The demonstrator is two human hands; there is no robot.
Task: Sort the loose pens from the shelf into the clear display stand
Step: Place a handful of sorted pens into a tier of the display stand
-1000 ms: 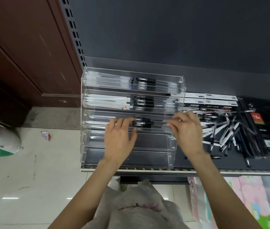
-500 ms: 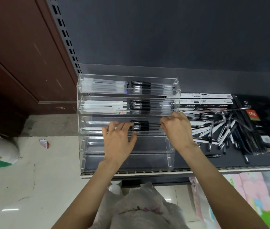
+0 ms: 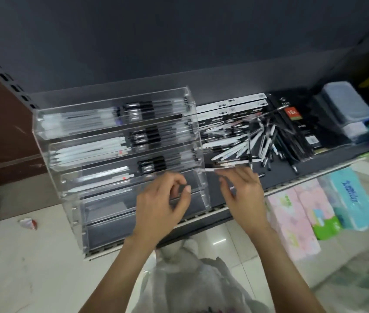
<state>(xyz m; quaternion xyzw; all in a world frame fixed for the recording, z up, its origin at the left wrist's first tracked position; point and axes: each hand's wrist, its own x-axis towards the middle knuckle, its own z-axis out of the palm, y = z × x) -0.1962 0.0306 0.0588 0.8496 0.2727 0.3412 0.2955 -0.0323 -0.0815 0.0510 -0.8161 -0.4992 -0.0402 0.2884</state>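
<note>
**Two hands at the front of a five-tier clear stand**

Where the brown wall panel (image 3: 3,123) ends at the far left, a clear display stand (image 3: 43,132) of hard, glossy acrylic sits on the dark shelf (image 3: 278,177), stepped in five long trays. The top three trays hold slim pens laid lengthwise, white or frosted barrels to the left and black-gripped ones toward the middle; motion blur stops any count. The two lowest trays show only their dark floors.

The left hand (image 3: 163,206) hovers in front of the fourth tray with fingers curled loosely and the thumb close to the forefinger; nothing shows between them. The right hand (image 3: 242,193) sits just past the stand's right wall, fingers spread and bent, their tips meeting a slim white pen (image 3: 212,170) lying crosswise at the pile's near edge; blur hides whether it is pinched.

Right of the stand, the loose pens (image 3: 246,141) lie in one tangled heap of white and black barrels, too many and too crossed to count. Behind them lie flat white boxes (image 3: 242,105); beyond, a black packet (image 3: 296,123) with a red label, then a frosted plastic box (image 3: 346,102). Below the shelf stand soft pastel tissue packs (image 3: 296,213).
</note>
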